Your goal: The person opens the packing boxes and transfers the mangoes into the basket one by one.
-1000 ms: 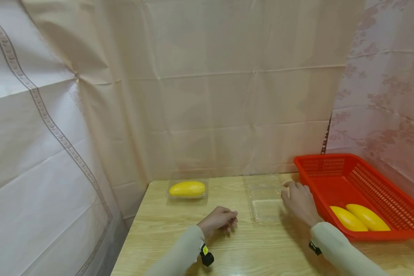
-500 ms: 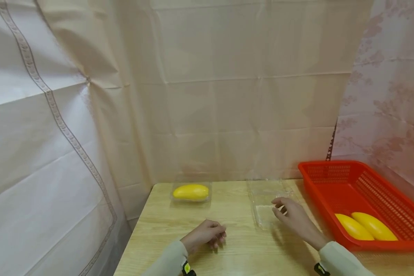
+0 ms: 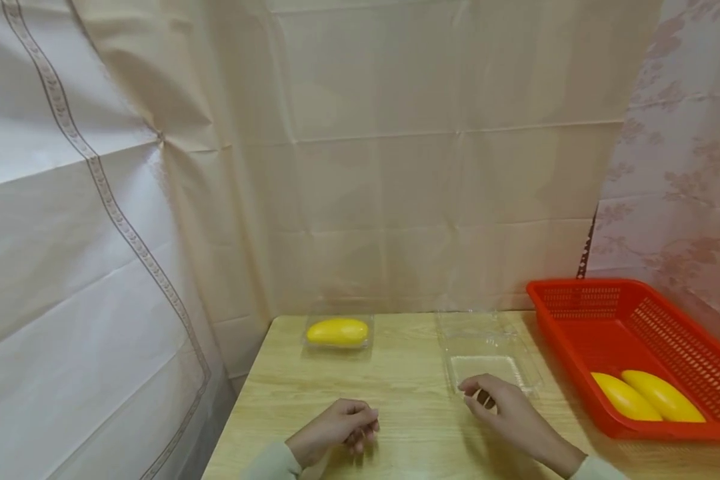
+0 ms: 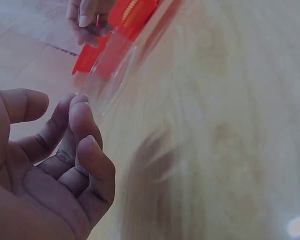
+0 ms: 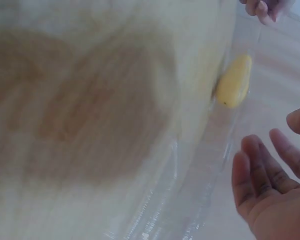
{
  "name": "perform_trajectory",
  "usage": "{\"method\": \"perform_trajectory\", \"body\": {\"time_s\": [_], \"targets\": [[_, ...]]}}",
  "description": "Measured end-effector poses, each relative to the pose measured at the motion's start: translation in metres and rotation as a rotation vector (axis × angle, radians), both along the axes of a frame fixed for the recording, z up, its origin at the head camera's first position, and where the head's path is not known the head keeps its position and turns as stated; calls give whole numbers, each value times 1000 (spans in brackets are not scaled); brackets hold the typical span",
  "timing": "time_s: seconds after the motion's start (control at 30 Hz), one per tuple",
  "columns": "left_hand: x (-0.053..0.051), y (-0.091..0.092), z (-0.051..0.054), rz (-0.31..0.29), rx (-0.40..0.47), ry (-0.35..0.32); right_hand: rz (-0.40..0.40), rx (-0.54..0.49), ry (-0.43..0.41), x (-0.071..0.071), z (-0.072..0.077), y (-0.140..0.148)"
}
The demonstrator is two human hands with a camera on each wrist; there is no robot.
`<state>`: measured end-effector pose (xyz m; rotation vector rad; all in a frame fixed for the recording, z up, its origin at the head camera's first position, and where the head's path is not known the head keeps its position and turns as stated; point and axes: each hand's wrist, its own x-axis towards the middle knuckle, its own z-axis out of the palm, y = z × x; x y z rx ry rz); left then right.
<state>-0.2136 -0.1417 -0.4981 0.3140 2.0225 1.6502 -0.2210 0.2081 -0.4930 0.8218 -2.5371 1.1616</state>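
My left hand [image 3: 339, 427] hovers over the front of the table, its fingers loosely curled around nothing; the left wrist view shows the bare palm and fingers [image 4: 97, 180]. My right hand [image 3: 513, 417] is held above the near edge of a clear plastic clamshell box [image 3: 486, 368], also holding nothing. That box lies with its lid raised at the back and nothing inside. At the back left, a yellow mango [image 3: 337, 331] lies in a second clear box [image 3: 369, 341]. The right wrist view shows relaxed fingers [image 5: 257, 170] apart from the mango.
A red plastic basket [image 3: 588, 340] stands at the right, with two mangoes [image 3: 666, 395] in its near end. Beige cloth [image 3: 426, 180] hangs behind the wooden table [image 3: 408, 387]; pale cloth closes off both sides.
My right hand has left the right side of the clear box and come toward the front. My left hand has drawn back and left. The view has shifted slightly.
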Motion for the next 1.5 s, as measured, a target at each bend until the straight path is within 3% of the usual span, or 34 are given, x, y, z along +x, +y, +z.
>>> {"method": "perform_trajectory", "body": {"time_s": [0.17, 0.4, 0.77, 1.0, 1.3, 1.5], "targets": [[9, 0, 2, -28, 14, 3, 77, -8, 2, 8, -6, 0], [16, 3, 3, -46, 39, -12, 96, 19, -86, 14, -12, 0], [17, 4, -2, -69, 58, -28, 138, -4, -74, 19, -19, -2], [16, 3, -2, -82, 64, -27, 131, -1, -125, 20, -18, -3], [14, 0, 3, -45, 62, 1, 144, -29, -220, 18, -12, -14], [10, -10, 7, -2, 73, 22, 174, -78, -182, 17, -10, -30]]}}
